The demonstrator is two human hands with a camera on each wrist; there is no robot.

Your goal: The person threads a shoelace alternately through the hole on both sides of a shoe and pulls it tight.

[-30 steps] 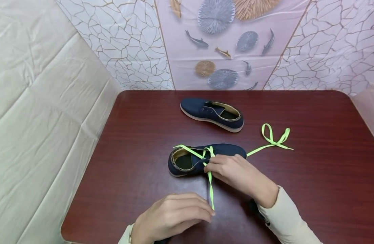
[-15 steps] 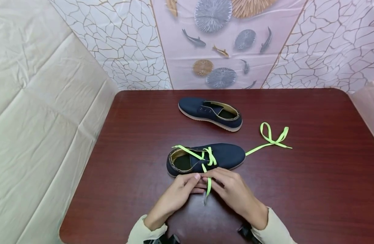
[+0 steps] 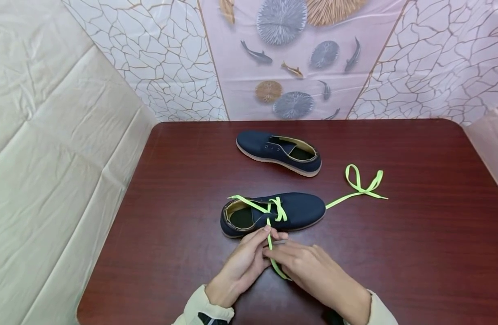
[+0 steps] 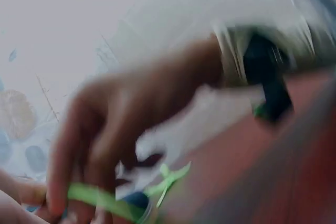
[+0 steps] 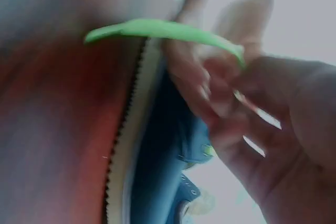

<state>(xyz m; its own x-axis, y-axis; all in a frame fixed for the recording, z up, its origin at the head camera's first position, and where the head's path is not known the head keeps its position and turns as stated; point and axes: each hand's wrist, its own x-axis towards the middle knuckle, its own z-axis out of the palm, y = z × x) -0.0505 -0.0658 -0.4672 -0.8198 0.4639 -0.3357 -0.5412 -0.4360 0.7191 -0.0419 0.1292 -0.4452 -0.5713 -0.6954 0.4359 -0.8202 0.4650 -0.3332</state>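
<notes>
A dark blue shoe [image 3: 302, 210] lies sole down, toe to the right, with a neon yellow-green shoelace [image 3: 280, 211] threaded through some eyelets. One lace end comes off its near side towards me. My left hand [image 3: 242, 264] pinches that lace under the thumb, close beside the shoe. Just below, my right hand [image 3: 314, 268] pinches the same lace between its fingertips, and the loose tip hangs past them. In the right wrist view the lace [image 5: 168, 30] runs out of the right hand's grip. The left wrist view shows the right hand [image 4: 121, 114] blurred, with lace at its fingers.
A second dark blue shoe [image 3: 255, 141], unlaced, lies farther back on the reddish-brown table [image 3: 184, 180]. Right of the near shoe's toe lies a looped yellow-green lace [image 3: 358, 187]. The other lace end rests across the near shoe's opening. A patterned cloth [image 3: 293, 81] hangs behind the table.
My left hand has risen from the lace's low end to beside the shoe. My right hand has left the eyelets and come down towards me along the lace. The shoes stay put.
</notes>
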